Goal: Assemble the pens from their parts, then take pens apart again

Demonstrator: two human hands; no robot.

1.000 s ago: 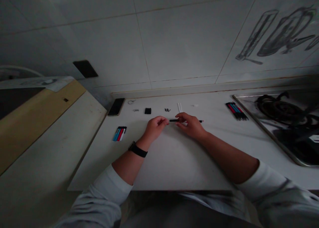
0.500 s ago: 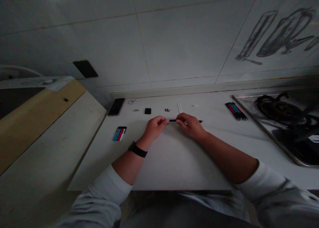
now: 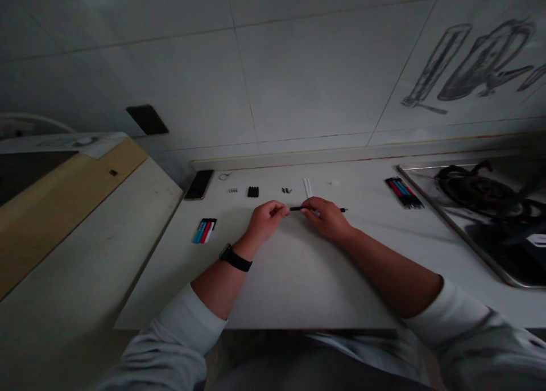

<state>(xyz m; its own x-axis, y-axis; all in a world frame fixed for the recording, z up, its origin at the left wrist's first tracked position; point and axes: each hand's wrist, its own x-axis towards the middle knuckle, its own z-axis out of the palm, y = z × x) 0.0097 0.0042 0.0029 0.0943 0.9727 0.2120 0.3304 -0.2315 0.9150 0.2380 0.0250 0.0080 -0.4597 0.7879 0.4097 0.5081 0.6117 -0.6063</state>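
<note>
A thin black pen (image 3: 295, 209) lies level between my hands, low over the white counter. My right hand (image 3: 327, 215) is closed round its middle, and the far end sticks out to the right past the fingers. At the left end my left hand (image 3: 267, 217) pinches with thumb and fingertips; the very tip is hidden there. Just beyond the hands are thin white sticks (image 3: 307, 187) and small dark pieces (image 3: 286, 190). Further left lie black sleeve-like pieces (image 3: 253, 191) and tiny springs (image 3: 232, 190). Blue, red and white pen barrels (image 3: 205, 230) rest left of my left hand.
Several finished-looking pens (image 3: 404, 193) lie at the right, beside a gas stove (image 3: 478, 209) with a metal rim. A phone (image 3: 199, 184) and a small ring (image 3: 224, 176) sit at the back left. The tiled wall (image 3: 307, 83) closes off the counter (image 3: 315, 288) behind.
Almost nothing differs. The view has tilted very slightly, and both hands stay on the pen in the same place.
</note>
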